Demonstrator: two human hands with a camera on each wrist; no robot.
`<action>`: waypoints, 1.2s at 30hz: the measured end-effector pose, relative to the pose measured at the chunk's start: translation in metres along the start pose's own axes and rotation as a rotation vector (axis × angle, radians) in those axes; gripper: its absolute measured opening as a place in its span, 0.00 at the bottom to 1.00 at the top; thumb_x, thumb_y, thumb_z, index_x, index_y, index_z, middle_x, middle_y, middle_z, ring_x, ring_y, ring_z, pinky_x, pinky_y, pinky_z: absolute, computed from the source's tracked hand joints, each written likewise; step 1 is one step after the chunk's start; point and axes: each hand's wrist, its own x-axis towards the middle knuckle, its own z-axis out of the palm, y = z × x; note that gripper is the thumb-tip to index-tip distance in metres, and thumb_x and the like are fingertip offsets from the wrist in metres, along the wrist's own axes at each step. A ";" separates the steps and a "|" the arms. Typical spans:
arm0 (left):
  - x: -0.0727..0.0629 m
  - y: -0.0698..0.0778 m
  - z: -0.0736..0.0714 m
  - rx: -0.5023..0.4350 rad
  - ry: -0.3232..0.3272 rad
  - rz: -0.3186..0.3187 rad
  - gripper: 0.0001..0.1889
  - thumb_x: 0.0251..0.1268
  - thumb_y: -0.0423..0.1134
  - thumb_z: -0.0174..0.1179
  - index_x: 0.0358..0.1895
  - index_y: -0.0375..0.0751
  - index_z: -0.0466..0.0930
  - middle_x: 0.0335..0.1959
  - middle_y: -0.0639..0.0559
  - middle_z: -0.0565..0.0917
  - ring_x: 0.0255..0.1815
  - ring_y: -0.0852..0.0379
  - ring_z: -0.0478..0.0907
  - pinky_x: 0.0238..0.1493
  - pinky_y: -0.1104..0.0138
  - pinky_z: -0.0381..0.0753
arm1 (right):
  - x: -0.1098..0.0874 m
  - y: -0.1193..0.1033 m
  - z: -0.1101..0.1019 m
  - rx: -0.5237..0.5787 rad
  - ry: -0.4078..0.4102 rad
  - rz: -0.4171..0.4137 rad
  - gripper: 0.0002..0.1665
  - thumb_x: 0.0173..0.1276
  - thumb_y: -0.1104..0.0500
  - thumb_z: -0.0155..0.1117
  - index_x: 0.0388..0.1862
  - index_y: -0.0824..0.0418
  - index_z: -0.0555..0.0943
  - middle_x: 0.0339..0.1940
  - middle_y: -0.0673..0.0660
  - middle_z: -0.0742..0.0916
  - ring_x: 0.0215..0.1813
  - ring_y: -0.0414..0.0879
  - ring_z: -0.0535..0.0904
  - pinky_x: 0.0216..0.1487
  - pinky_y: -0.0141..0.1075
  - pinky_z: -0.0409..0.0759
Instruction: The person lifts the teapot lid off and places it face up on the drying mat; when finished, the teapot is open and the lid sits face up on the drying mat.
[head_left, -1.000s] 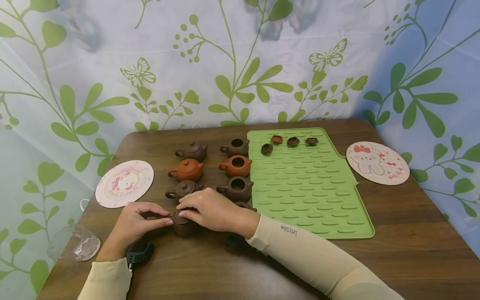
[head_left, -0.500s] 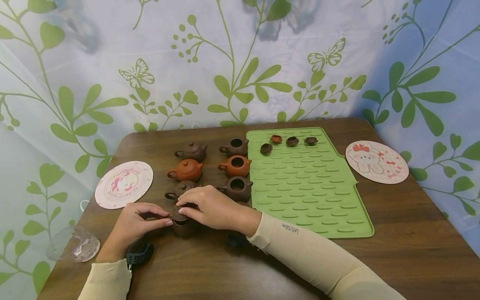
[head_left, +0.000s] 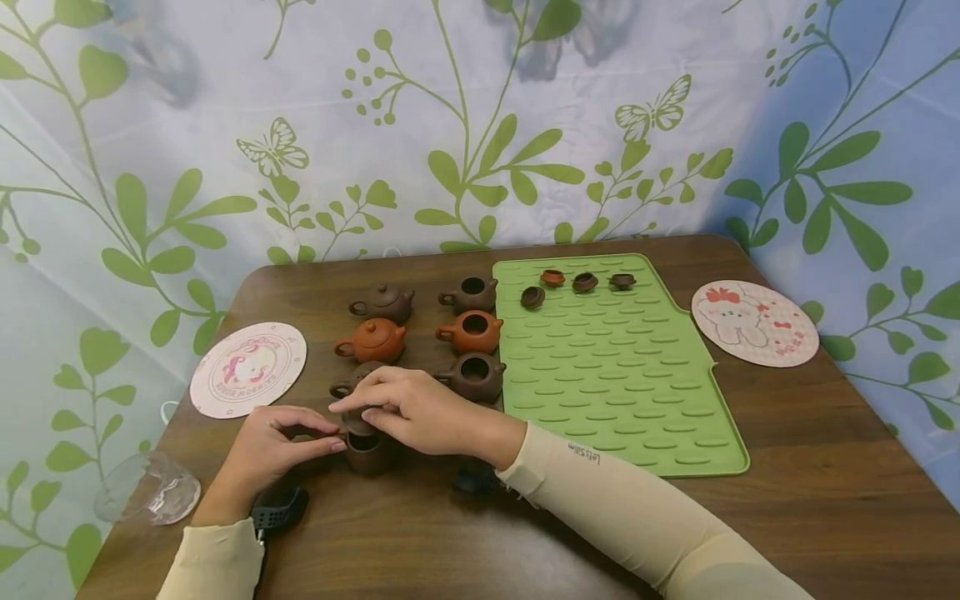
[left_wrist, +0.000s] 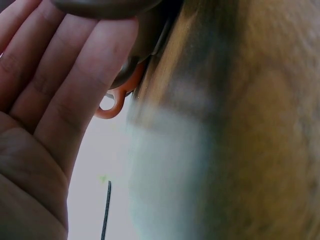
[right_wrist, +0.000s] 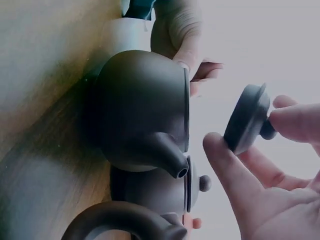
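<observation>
In the head view, my left hand (head_left: 277, 446) pinches the handle side of a dark brown teapot (head_left: 367, 458), whose mouth is uncovered. Above that mouth my right hand (head_left: 423, 412) holds the teapot's lid (head_left: 358, 422). The right wrist view shows the lid (right_wrist: 245, 120) tilted and apart from the rim, gripped between thumb and fingers, its knob toward the palm. There the teapot (right_wrist: 140, 105) stands with its spout visible. In the left wrist view, my left fingers (left_wrist: 75, 75) lie under a dark rounded part of the teapot (left_wrist: 105, 7); the thumb is hidden.
Behind stand lidded teapots, dark (head_left: 384, 302) and orange (head_left: 375, 339). Lidless teapots (head_left: 477, 377) form a column to the right. Several upturned lids (head_left: 585, 283) lie on a green mat (head_left: 622, 392). Round coasters (head_left: 251, 367) and a clear cup (head_left: 172, 496) are at the sides.
My right hand has lifted the lid off the front teapot and moved it slightly up and left, exposing the mouth. My left hand stays at the handle.
</observation>
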 end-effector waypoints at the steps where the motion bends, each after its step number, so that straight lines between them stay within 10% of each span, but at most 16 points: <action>1: 0.000 0.000 0.000 -0.004 -0.002 0.001 0.14 0.47 0.19 0.81 0.35 0.39 0.94 0.34 0.48 0.91 0.38 0.57 0.89 0.41 0.70 0.85 | 0.000 0.000 0.000 0.004 -0.016 0.009 0.20 0.82 0.67 0.59 0.67 0.54 0.86 0.60 0.55 0.83 0.59 0.38 0.77 0.55 0.28 0.74; 8: -0.001 -0.003 0.000 0.002 -0.007 0.013 0.14 0.46 0.19 0.80 0.35 0.39 0.93 0.34 0.48 0.91 0.38 0.57 0.89 0.40 0.69 0.85 | 0.001 -0.002 -0.002 0.169 -0.078 0.126 0.19 0.86 0.61 0.53 0.69 0.54 0.83 0.59 0.51 0.80 0.55 0.38 0.74 0.55 0.30 0.74; 14: -0.001 -0.003 0.000 0.026 0.004 0.008 0.15 0.45 0.19 0.81 0.33 0.41 0.93 0.32 0.51 0.91 0.34 0.57 0.88 0.38 0.70 0.85 | 0.000 -0.002 -0.003 0.390 -0.026 0.233 0.22 0.81 0.54 0.66 0.68 0.55 0.76 0.61 0.50 0.81 0.57 0.37 0.81 0.56 0.31 0.80; 26: 0.000 -0.003 0.001 0.032 0.003 -0.006 0.15 0.45 0.20 0.82 0.34 0.42 0.94 0.32 0.51 0.91 0.35 0.57 0.88 0.38 0.70 0.85 | -0.003 -0.004 -0.012 0.274 0.116 0.312 0.28 0.71 0.61 0.76 0.67 0.54 0.77 0.56 0.47 0.83 0.22 0.38 0.76 0.31 0.31 0.78; 36: -0.002 -0.002 0.000 0.036 0.000 -0.003 0.15 0.46 0.20 0.81 0.34 0.41 0.94 0.32 0.52 0.91 0.35 0.57 0.88 0.38 0.70 0.85 | -0.007 0.001 -0.042 0.187 0.227 0.295 0.27 0.70 0.57 0.78 0.66 0.52 0.80 0.51 0.45 0.86 0.24 0.41 0.76 0.33 0.34 0.78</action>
